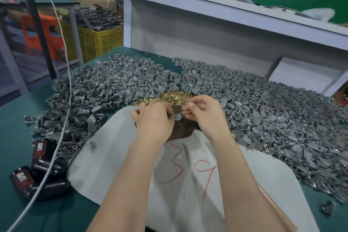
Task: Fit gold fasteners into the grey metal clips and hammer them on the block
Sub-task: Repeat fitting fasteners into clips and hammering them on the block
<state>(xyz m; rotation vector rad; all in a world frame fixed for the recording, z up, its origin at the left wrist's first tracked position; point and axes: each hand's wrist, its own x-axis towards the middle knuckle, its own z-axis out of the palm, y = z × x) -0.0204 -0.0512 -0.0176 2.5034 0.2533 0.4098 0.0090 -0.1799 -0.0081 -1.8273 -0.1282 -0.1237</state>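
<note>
The left hand (pixel 154 118) curls its fingers round 1 grey clip (pixel 178 117), holding it just above the brown block (pixel 182 128) at the far edge of a white sheet (pixel 116 156) marked in red. The right hand (pixel 205 113) sits just beside the clip, thumb and forefinger pinched together. Whether they hold anything is too small to tell. A small heap of gold fasteners (pixel 175 97) lies right behind the hands. Loose grey clips cover the green desk (pixel 17 118) in 2 big piles, a left pile (pixel 103 88) and a right pile (pixel 273 111). 2 black-and-red battery packs (pixel 43 154) and a white cable (pixel 65 118) lie at the left.
</note>
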